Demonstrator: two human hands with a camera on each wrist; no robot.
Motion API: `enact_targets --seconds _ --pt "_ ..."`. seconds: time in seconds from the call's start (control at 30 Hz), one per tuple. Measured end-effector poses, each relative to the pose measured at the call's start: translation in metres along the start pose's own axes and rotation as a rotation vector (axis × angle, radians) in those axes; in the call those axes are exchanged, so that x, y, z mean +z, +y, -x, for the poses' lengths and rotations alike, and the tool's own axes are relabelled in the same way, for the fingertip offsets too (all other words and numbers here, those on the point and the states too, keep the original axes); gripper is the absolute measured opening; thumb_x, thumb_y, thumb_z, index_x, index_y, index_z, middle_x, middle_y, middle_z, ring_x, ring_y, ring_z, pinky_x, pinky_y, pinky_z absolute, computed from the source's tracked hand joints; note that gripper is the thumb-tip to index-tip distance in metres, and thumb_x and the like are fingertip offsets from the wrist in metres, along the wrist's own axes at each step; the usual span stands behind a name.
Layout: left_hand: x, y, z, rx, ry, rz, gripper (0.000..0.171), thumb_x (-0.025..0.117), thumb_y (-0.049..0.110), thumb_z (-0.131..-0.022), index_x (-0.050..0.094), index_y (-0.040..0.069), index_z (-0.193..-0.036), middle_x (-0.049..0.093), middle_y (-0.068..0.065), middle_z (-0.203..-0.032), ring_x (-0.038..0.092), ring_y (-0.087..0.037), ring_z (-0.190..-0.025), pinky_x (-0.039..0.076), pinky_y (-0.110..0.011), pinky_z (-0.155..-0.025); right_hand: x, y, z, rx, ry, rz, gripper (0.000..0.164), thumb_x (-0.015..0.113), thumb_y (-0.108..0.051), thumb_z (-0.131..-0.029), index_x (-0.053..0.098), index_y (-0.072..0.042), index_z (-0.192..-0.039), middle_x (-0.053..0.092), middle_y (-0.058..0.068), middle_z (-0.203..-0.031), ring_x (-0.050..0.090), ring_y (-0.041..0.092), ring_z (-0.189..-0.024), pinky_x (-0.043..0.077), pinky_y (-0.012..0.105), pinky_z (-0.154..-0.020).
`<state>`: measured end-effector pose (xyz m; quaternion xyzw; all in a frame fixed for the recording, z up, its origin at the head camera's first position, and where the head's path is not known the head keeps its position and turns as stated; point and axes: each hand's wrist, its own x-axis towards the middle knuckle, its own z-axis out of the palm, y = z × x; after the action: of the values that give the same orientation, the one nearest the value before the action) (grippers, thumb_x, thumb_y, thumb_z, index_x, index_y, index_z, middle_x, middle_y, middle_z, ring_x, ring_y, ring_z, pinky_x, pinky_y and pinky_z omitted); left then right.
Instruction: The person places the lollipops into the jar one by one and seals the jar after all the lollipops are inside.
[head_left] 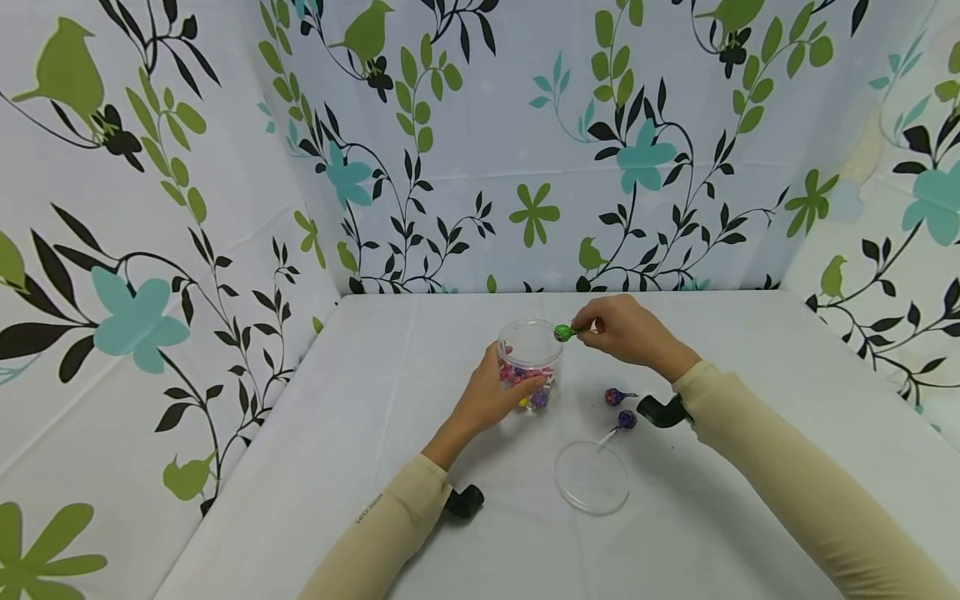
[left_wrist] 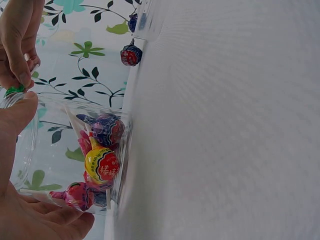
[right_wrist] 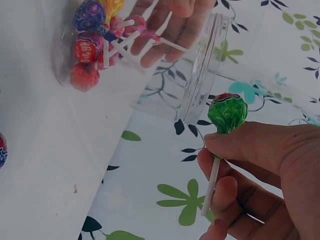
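Observation:
My left hand (head_left: 491, 392) grips a clear plastic jar (head_left: 531, 343) around its side; the jar stands upright on the table with its mouth uncovered. Several wrapped lollipops (left_wrist: 102, 165) in yellow, purple, pink and red lie in its lower part. Thumb and fingers of my right hand (head_left: 624, 332) pinch a green-wrapped lollipop (right_wrist: 227, 112) just below its head, the white stick pointing down past the fingers. This lollipop is beside the jar's rim (right_wrist: 205, 70), level with the opening.
Two purple-wrapped lollipops, one farther back (head_left: 615, 397) and one nearer (head_left: 627, 419), lie on the white table (head_left: 450, 554) right of the jar. The nearer one's stick reaches a clear round lid (head_left: 592, 478). A patterned cloth (head_left: 480, 150) hangs behind.

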<state>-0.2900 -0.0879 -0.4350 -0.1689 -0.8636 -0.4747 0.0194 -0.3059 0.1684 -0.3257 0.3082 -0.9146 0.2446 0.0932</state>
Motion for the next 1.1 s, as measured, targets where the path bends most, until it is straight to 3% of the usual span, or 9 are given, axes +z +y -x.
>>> enact_targets --seconds 0.83,1.1 --pt "-0.002 -0.001 0.001 0.037 -0.021 0.048 0.102 0.075 0.057 -0.092 0.020 0.009 -0.162 0.047 -0.019 -0.152 0.048 -0.028 -0.137 0.039 -0.051 -0.114 0.019 -0.028 -0.029 -0.101 -0.030 0.014 0.013 0.076 -0.002 -0.092 0.081 -0.003 -0.104 0.075 0.006 -0.096 0.061 0.017 -0.078 0.054 0.032 -0.065" --pt "-0.003 0.000 0.002 0.041 -0.018 0.047 0.099 0.075 0.056 -0.092 0.022 0.008 -0.161 0.052 -0.012 -0.147 0.053 -0.025 -0.131 0.043 -0.048 -0.112 0.024 -0.034 -0.035 -0.087 -0.050 0.018 0.013 0.076 -0.002 -0.093 0.081 -0.003 -0.105 0.074 0.004 -0.095 0.061 0.017 -0.076 0.055 0.032 -0.065"
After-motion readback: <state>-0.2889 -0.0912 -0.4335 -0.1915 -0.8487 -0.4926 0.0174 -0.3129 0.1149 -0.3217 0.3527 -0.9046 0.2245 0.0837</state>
